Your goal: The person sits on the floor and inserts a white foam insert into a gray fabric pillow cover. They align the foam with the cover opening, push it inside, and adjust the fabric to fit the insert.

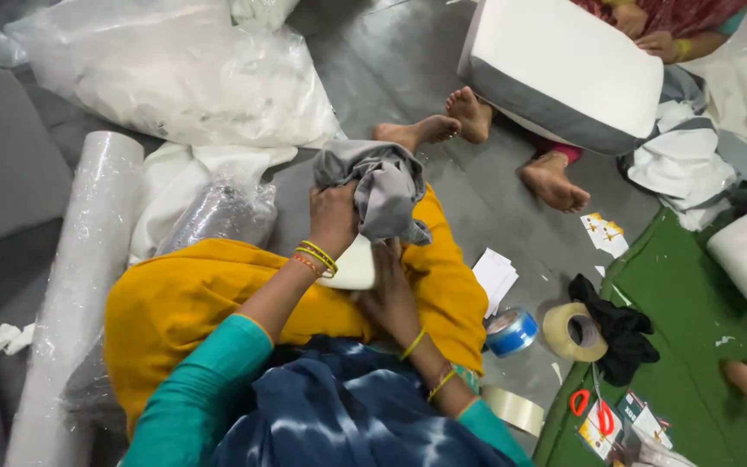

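I sit on the floor with a yellow cloth (183, 298) over my lap. My left hand (332, 218) grips a bunched grey fabric cover (382, 186) from the left and above. My right hand (391, 294) lies under it, pressed against a white foam piece (354, 268) that sticks out of the cover's lower end. Bangles circle both wrists. The fingers of both hands are partly hidden by the fabric.
A clear plastic roll (79, 285) lies at my left, big plastic bags (183, 69) beyond. Tape rolls (574, 331), a blue roll (512, 331), cards (494, 275) and red scissors (594, 411) lie right. Another person's feet (469, 117) and grey-white cushion (564, 73) are ahead.
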